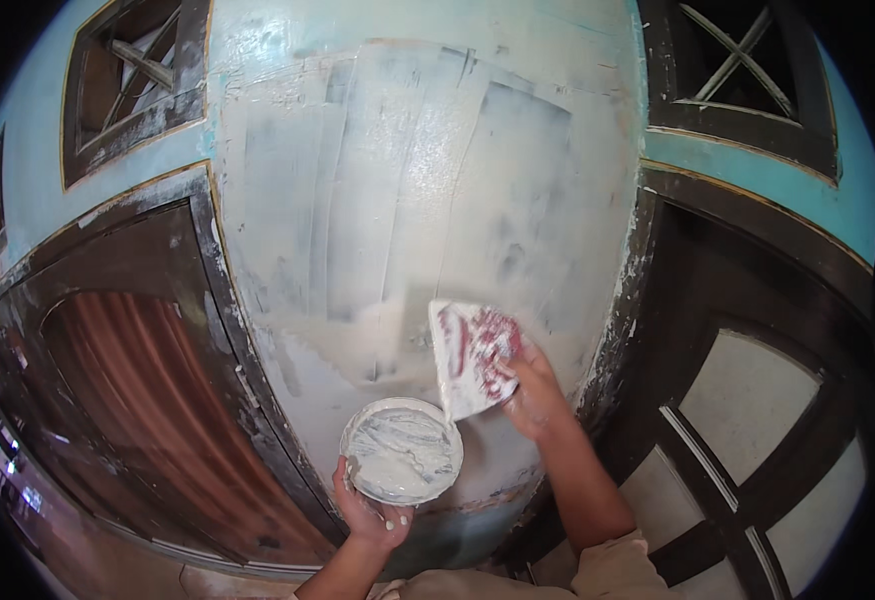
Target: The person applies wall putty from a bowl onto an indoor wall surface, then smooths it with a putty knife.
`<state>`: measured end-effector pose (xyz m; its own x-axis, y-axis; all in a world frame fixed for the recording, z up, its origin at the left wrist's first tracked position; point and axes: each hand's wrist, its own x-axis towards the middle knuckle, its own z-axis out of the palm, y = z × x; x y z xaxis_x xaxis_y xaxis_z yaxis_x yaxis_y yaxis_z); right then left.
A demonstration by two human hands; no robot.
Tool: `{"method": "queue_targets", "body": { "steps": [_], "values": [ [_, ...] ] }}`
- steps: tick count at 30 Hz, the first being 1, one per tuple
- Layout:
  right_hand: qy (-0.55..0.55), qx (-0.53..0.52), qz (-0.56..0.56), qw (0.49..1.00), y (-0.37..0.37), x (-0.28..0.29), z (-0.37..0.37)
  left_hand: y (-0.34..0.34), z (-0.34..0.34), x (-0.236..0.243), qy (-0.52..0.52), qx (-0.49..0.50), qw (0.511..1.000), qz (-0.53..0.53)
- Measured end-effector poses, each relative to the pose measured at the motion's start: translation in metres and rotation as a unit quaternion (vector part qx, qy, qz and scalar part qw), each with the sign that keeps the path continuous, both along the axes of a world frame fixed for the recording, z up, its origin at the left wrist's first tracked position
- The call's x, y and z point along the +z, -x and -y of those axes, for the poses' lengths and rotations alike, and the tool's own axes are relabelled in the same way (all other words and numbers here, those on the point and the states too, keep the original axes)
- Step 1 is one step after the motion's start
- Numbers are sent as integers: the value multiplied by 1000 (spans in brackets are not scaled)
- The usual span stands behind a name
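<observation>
My left hand (369, 518) holds up a round, shallow bowl (389, 403) from below, its fingers curled around the near left side. Wet white putty (405, 455) is smeared across the inside of the bowl. Dabs of the same white stuff stick to my left fingers. In my right hand (535, 392) is a flat red putty spreader (475, 350), thickly coated with white putty. Its lower corner comes close to the bowl's right rim; whether they touch I cannot tell. Behind both hands rises the wall (427, 170), covered with patchy strokes of whitish putty over grey.
A dark wooden door frame with a brown curtain (142, 390) stands on the left. On the right is a dark door (687, 300) with pale panels. Crossed-bar vents (742, 60) sit above both. Turquoise paint (792, 190) shows around them.
</observation>
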<state>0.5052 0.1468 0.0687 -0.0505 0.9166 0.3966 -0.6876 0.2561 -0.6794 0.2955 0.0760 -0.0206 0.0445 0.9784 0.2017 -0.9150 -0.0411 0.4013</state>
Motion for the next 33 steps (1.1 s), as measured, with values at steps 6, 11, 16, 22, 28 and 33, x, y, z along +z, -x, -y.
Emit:
{"method": "queue_targets", "body": {
  "steps": [6, 11, 16, 22, 28, 33],
  "values": [
    [-161, -223, 32, 961, -71, 102, -6, 0, 0, -3, -11, -57, 998, 0],
    [-303, -375, 102, 870, -120, 201, -22, -2, 2, -5, -1, -68, 998, -6],
    [-282, -624, 222, 694, -177, 271, -24, -5, 1, -8, -6, -62, 998, -23],
    [-230, -782, 332, 474, -189, 302, -41, -9, -2, -14, 7, -66, 997, -28],
    [-218, -802, 413, 373, -159, 302, -54, -11, -4, -19, 28, -63, 997, -44],
    [-209, -808, 438, 334, -128, 304, -69, -16, -10, -25, 35, -61, 994, -79]
  ]
}}
